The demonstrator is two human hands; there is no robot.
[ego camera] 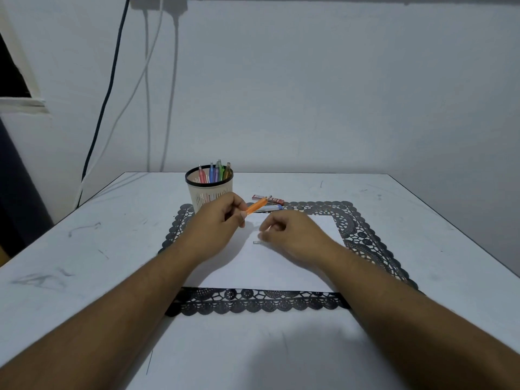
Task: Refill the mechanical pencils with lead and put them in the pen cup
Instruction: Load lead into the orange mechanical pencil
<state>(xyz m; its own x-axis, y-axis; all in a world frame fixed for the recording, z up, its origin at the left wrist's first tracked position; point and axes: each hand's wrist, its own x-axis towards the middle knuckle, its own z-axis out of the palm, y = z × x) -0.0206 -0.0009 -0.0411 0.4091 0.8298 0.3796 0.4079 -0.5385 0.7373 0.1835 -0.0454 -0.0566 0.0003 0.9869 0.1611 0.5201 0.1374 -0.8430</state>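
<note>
Above the white sheet (267, 266) on the black lace mat (363, 235), the left hand (216, 223) gripped an orange pencil (255, 206) in curled fingers. Just right, the right hand (292, 235) pinched a small cap (256, 242). Farther left stood the pen cup (209, 190), holding pencils.

Left grip (225, 218) pinching; right grip (284, 232) loosely curled.

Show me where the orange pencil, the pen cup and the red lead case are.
orange pencil (256, 205): head view, on the middle of its barrel, beyond the left hand (222, 218).
pen cup (206, 197): head view, on its slotted cream wall.
red lead case (274, 200): head view, on its right half.
</note>
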